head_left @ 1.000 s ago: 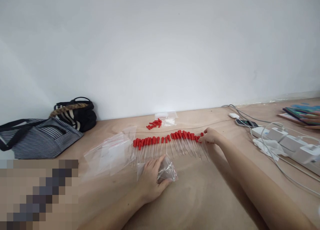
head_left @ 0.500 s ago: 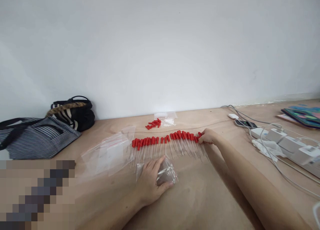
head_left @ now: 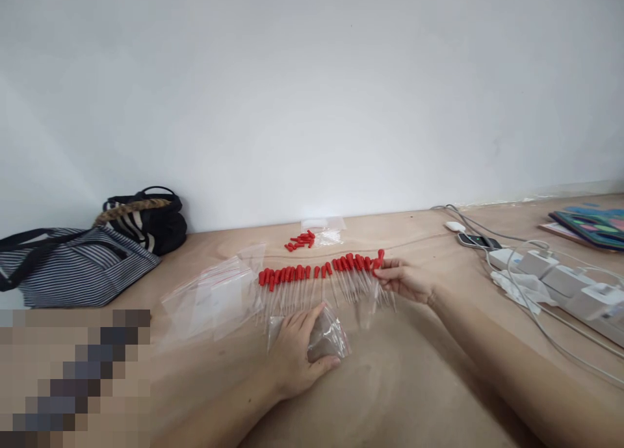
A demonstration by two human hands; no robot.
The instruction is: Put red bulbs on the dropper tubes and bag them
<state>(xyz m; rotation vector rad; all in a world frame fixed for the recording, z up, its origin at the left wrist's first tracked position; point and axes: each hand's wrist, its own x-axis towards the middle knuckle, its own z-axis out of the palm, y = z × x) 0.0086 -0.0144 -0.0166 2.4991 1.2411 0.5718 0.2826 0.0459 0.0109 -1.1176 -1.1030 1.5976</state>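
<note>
At the far left, a striped bag and a black bag sit on the table against the wall; next come flat clear bags, overlapping, just beside the left end of a row of red-bulbed droppers; the row runs across the table, bulbs toward the wall, thin clear stems toward the person; the left hand lies over a crinkled clear bag in front of the row, palm down, fingers close together, thumb spread apart; behind the row, loose red bulbs lie beside a small clear packet; at the row's right end, the right hand pinches at least one dropper near its bulb, though the blur hides how many; its long axis points from the wall side toward the person, roughly in line with its neighbours; from the right hand, the crinkled bag lies leftward and nearer the person, so the left hand, touching it, is the closer one; farther right are a white power strip with cables and colourful flat items.
</note>
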